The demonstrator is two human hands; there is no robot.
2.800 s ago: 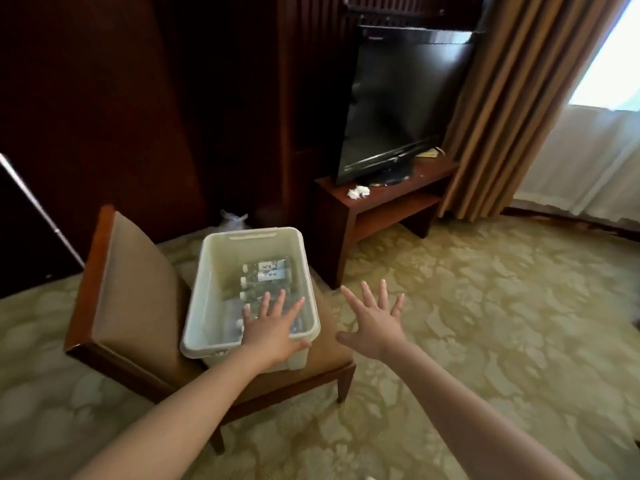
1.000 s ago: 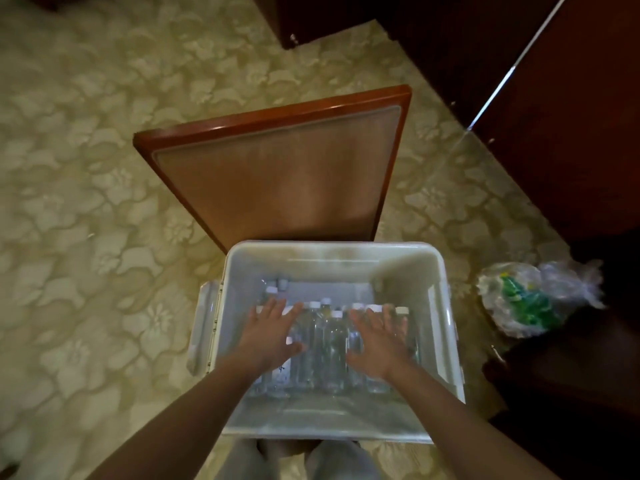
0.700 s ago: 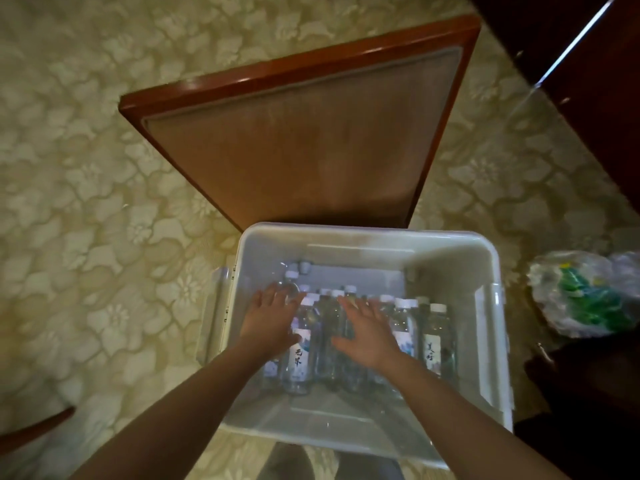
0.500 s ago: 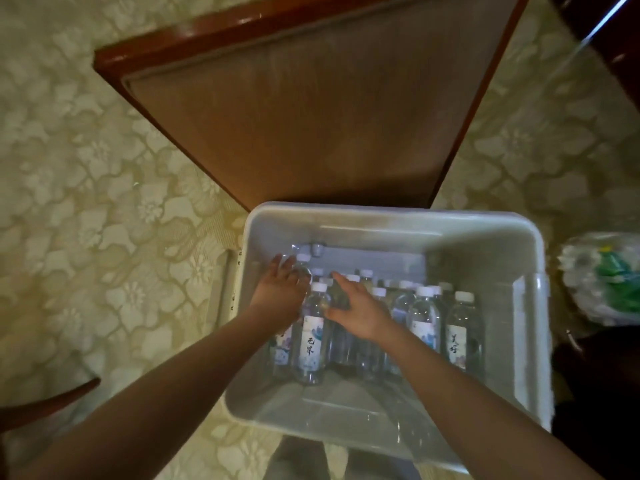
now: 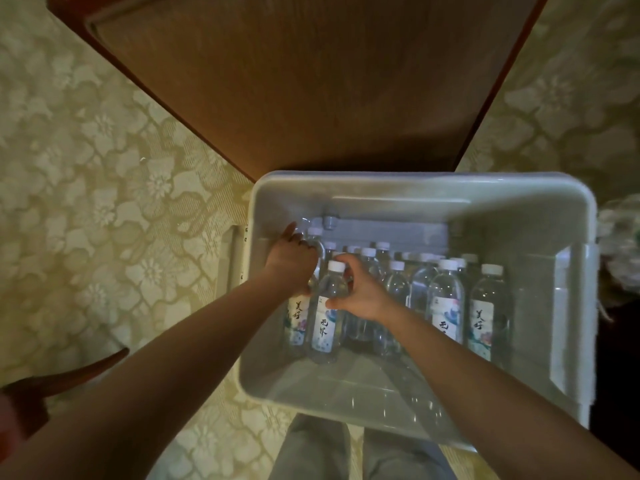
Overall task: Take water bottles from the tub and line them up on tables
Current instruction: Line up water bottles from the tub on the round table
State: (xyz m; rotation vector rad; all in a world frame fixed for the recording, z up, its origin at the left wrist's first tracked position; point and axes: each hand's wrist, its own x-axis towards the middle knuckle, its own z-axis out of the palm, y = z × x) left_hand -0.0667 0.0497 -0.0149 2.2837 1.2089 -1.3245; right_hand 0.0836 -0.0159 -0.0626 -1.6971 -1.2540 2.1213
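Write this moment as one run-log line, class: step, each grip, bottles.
step: grasping | left grip: holds left bottle | right grip: holds next bottle | other bottles: upright in tub

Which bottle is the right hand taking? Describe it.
Find the white tub, left end. In the near row of bottles, the right hand grips the second bottle from the left. Its white cap shows between the two hands; the left hand grips its neighbour.

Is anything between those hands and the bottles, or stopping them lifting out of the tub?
Nothing visible. The right hand grips a bottle, the left hand curls round one beside it, and the tub is open on top.
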